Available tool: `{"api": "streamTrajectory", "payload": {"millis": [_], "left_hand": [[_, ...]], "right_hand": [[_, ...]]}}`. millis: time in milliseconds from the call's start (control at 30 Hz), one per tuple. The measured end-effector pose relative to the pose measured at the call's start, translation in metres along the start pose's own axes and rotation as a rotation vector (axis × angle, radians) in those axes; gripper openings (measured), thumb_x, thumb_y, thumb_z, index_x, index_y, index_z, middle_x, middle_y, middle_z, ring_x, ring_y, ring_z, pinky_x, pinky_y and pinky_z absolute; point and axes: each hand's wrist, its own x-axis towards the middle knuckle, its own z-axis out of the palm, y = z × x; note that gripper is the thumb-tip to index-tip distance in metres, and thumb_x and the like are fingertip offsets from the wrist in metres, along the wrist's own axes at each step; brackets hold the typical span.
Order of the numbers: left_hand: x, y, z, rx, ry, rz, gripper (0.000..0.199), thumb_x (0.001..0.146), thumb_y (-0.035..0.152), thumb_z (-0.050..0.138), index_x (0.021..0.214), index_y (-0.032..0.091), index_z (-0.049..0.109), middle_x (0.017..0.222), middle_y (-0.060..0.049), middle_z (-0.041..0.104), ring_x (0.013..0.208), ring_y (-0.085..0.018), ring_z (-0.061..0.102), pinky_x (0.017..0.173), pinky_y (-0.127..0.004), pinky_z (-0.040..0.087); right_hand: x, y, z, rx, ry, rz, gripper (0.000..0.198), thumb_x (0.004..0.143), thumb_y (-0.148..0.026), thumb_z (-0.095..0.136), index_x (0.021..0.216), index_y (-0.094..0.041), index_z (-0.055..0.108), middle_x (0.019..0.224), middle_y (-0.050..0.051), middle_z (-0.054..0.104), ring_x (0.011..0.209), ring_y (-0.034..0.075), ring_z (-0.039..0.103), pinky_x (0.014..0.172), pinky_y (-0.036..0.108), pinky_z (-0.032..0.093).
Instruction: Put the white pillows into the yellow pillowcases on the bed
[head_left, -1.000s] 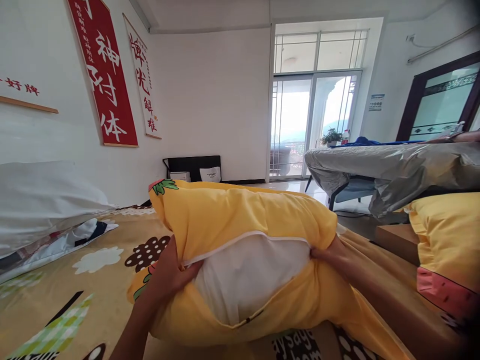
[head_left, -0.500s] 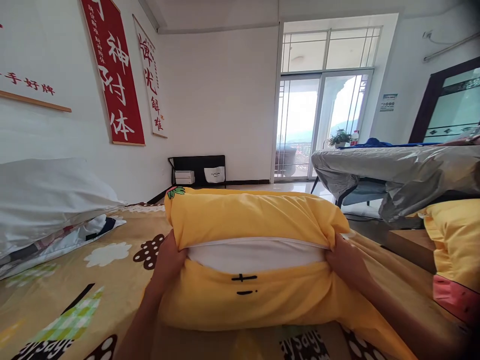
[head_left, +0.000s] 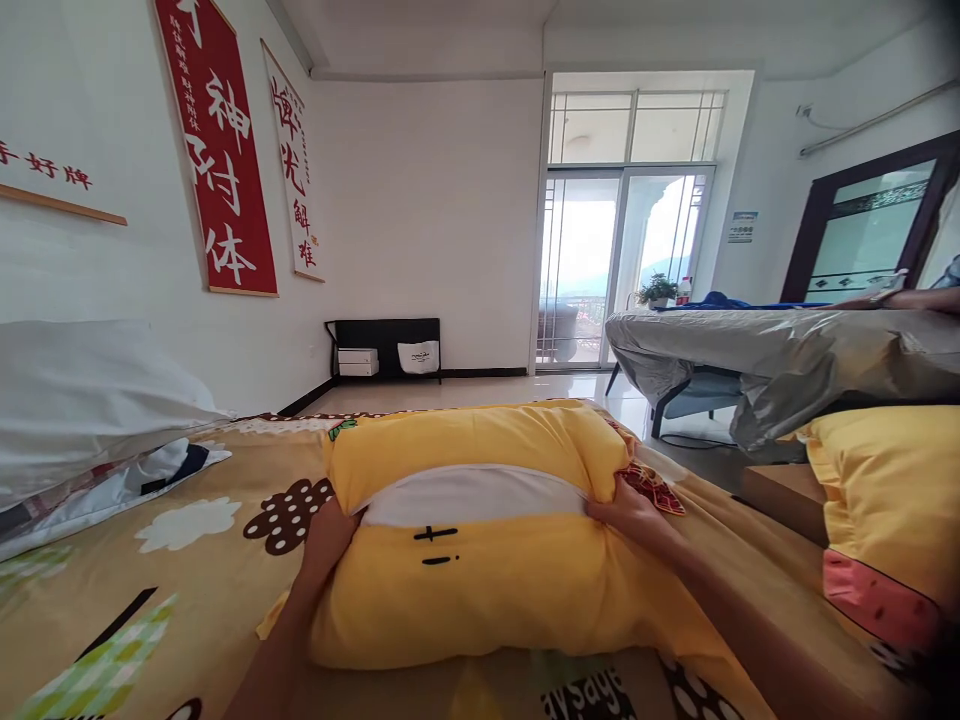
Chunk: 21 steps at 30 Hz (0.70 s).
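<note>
A yellow pillowcase (head_left: 480, 590) with small black marks lies in front of me around a white inner pillow (head_left: 472, 490). The white shows through a long gap across the middle. My left hand (head_left: 330, 535) is closed on the cloth at the left end of this gap. At the right end, my right hand (head_left: 626, 512) grips the edge of the pillowcase, its fingertips partly hidden in the folds. A red patterned patch (head_left: 654, 488) shows just beyond the right hand. Underneath is a tan patterned bedsheet (head_left: 195, 570).
Another yellow pillow (head_left: 892, 480) stands at the right by a brown box (head_left: 784, 495). Bunched white bedding (head_left: 90, 400) lies at left. Behind, a person's arm (head_left: 915, 300) rests on a table with grey plastic covering (head_left: 750, 335). A black low rack (head_left: 386, 335) stands against the far wall.
Both hands and the pillow sit further left in view, the hands slightly closer together. The gap's upper edge now arches more. The red patch and the other person's arm have come into sight.
</note>
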Motion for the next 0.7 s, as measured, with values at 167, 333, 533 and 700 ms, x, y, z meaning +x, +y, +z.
{"api": "streamTrajectory", "payload": {"millis": [167, 333, 533, 700], "left_hand": [[-0.013, 0.014, -0.007, 0.091, 0.087, -0.107, 0.026, 0.081, 0.029, 0.044, 0.100, 0.019, 0.058, 0.095, -0.015, 0.069, 0.089, -0.032, 0.065, 0.061, -0.032, 0.040], [-0.032, 0.035, -0.044, 0.144, 0.298, -0.049, 0.021, 0.083, 0.026, 0.040, 0.098, 0.019, 0.053, 0.096, -0.012, 0.064, 0.088, -0.028, 0.061, 0.062, -0.031, 0.040], [-0.045, 0.009, -0.101, 0.311, 0.435, 0.013, 0.030, 0.077, 0.018, 0.041, 0.104, 0.020, 0.055, 0.111, -0.009, 0.058, 0.100, -0.026, 0.056, 0.075, -0.032, 0.043], [-0.019, -0.022, -0.068, 0.392, 0.090, -0.110, 0.030, 0.076, 0.019, 0.045, 0.102, 0.020, 0.061, 0.102, -0.010, 0.067, 0.097, -0.028, 0.062, 0.070, -0.031, 0.045]], "right_hand": [[-0.016, -0.036, 0.007, -0.278, 0.030, 0.017, 0.024, 0.067, -0.012, 0.054, 0.090, -0.013, 0.061, 0.088, 0.017, 0.068, 0.086, 0.029, 0.064, 0.067, 0.032, 0.040], [-0.025, -0.039, -0.029, -0.177, 0.163, -0.068, 0.026, 0.073, -0.027, 0.053, 0.096, -0.017, 0.058, 0.085, 0.010, 0.068, 0.078, 0.024, 0.063, 0.062, 0.029, 0.037], [-0.057, -0.056, -0.078, -0.153, 0.142, -0.121, 0.045, 0.074, -0.056, 0.052, 0.102, -0.022, 0.059, 0.084, 0.008, 0.068, 0.078, 0.027, 0.064, 0.063, 0.032, 0.040], [-0.066, -0.046, -0.035, -0.473, -0.199, -0.073, 0.038, 0.078, -0.049, 0.050, 0.092, -0.016, 0.064, 0.090, 0.016, 0.069, 0.085, 0.034, 0.065, 0.065, 0.037, 0.041]]}}
